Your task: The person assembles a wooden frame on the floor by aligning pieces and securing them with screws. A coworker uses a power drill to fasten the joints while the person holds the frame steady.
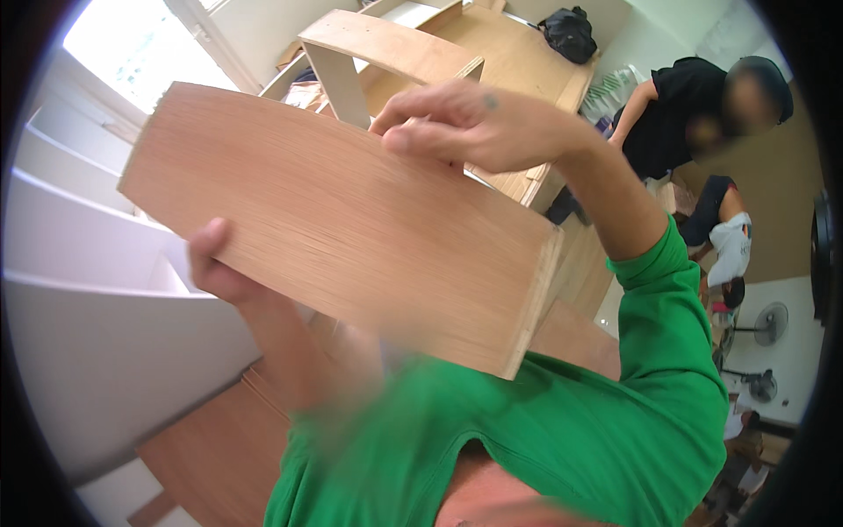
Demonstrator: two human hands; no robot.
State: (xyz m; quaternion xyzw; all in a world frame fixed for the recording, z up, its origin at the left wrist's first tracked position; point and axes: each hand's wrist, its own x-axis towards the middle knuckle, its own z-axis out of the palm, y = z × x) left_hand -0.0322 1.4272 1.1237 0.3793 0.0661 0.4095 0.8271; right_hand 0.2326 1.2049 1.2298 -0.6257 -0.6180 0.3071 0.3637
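Observation:
A long, light-brown wooden panel point(342, 220) with visible grain is held up tilted in front of me. Its right end shows a paler, thick edge. My left hand point(230, 268) grips the panel's lower-left edge, thumb on the near face and the other fingers hidden behind it. At the upper edge, my right hand point(479, 127) is bent over the panel, with thumb and curled fingers closed at the edge. Part of the panel's far side cannot be seen.
Behind the panel stands a wooden frame point(395, 48) by a wooden worktable point(509, 44) bearing a black bag point(568, 33). White curved partitions point(105, 325) rise at left. A person in black point(667, 110) and another in white point(731, 244) are at right, near fans point(771, 323).

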